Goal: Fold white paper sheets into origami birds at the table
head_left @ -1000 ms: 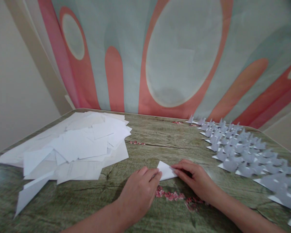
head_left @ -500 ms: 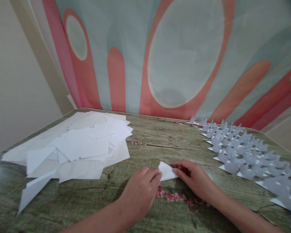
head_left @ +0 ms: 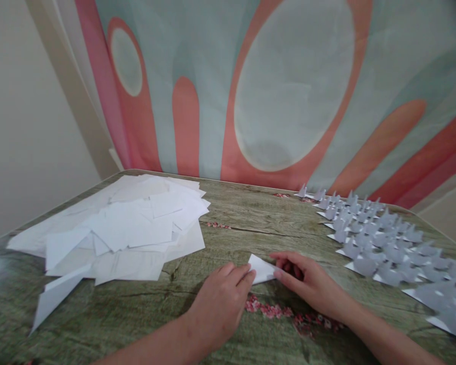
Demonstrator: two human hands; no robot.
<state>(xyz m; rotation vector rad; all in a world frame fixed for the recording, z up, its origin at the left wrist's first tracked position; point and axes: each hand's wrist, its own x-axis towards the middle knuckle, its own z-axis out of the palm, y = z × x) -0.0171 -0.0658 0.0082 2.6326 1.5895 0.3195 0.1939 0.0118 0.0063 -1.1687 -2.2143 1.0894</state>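
Note:
A small folded piece of white paper [head_left: 262,269], roughly triangular, lies on the wood-grain table [head_left: 247,203] between my hands. My left hand [head_left: 222,299] is closed on its left end, with the fingertips pressed onto the paper. From the other side, my right hand [head_left: 306,279] pinches the paper's right corner between thumb and fingers, the fingers curled. The undersides of both hands' fingers are partly hidden.
A heap of loose white paper sheets [head_left: 137,223] spreads over the left of the table, with one folded sheet [head_left: 59,296] at its near edge. Rows of folded paper figures [head_left: 383,243] stand along the right side. A painted wall [head_left: 292,91] rises behind.
Both hands keep hold of the folded paper with barely any movement. My right fingers have shifted slightly at the right corner, and the whole view has moved a little.

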